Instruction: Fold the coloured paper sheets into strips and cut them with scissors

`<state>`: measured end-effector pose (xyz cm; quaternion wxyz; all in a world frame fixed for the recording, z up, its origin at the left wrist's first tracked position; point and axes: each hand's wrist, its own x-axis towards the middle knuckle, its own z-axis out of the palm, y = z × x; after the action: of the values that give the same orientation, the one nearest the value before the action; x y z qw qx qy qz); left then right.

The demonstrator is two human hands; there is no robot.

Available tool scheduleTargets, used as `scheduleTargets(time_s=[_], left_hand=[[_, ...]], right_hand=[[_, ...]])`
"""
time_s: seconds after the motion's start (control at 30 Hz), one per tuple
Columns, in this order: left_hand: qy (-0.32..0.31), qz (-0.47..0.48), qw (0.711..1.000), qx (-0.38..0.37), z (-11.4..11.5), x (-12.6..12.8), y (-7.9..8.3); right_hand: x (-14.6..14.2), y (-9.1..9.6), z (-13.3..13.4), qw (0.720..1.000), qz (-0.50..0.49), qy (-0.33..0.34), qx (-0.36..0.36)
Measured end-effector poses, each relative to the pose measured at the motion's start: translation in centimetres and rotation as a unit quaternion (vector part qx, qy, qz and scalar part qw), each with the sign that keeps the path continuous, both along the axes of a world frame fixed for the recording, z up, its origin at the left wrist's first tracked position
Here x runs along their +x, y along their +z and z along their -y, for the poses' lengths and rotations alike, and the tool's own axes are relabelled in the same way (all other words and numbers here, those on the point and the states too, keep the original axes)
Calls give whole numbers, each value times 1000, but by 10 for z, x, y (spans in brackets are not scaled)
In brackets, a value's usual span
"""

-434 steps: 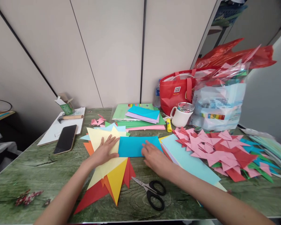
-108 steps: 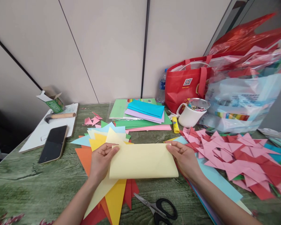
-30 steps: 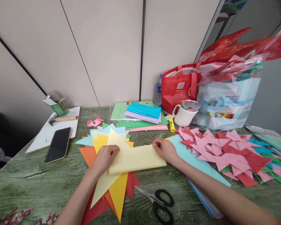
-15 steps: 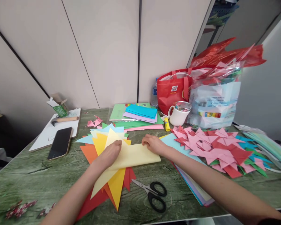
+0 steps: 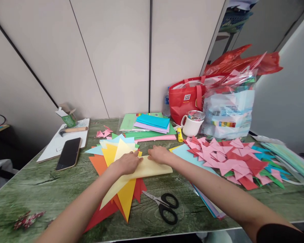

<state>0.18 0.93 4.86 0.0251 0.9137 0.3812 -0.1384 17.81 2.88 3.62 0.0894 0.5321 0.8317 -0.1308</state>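
Observation:
A folded sheet of pale yellow paper [image 5: 155, 168] lies across the middle of the table, over the right side of a pile of cut paper. My left hand [image 5: 128, 162] has its fingers curled at the upper left part of the sheet. Close beside it, my right hand [image 5: 160, 154] pinches the sheet's upper edge, fingers bent downward. Some fingertips are hidden. Under and left of my left hand are yellow [image 5: 125, 202], orange [image 5: 97, 165] and red [image 5: 101, 216] pointed papers. Scissors [image 5: 162, 205] with black handles lie just below the sheet, touched by neither hand.
At right, folded pink and red paper pieces [image 5: 220, 155] lie partly over coloured sheets [image 5: 187, 155]. Behind stand a white mug [image 5: 191, 127], glue stick [image 5: 179, 134], red bag [image 5: 184, 106] and stacked paper [image 5: 153, 120]. A phone [image 5: 69, 153] and hammer [image 5: 74, 130] sit left.
My left hand has slid right along the pale yellow paper. My right hand has shifted slightly left, so the two are closer together. The view has turned a little.

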Motion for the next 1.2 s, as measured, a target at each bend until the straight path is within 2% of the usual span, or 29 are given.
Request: scheduleTargets(time_s=[0.13, 0.27, 0.47, 0.63, 0.93, 1.2], left_hand=[[-6, 14, 1000, -12, -4, 9, -2], [-3, 28, 999, -16, -4, 11, -1], [13, 52, 999, -2, 6, 11, -3], [17, 73, 997, 8, 13, 9, -7], [2, 94, 995, 12, 16, 3, -19], [2, 125, 992, 18, 21, -5, -26]], right_hand=[[3, -1, 4, 998, -32, 51, 5], [1, 5, 10, 995, -37, 93, -9], [-14, 18, 17, 993, -12, 107, -42], [-17, 22, 22, 987, -23, 131, -87], [-15, 11, 48, 993, -34, 61, -94], [4, 14, 59, 993, -45, 2, -111]])
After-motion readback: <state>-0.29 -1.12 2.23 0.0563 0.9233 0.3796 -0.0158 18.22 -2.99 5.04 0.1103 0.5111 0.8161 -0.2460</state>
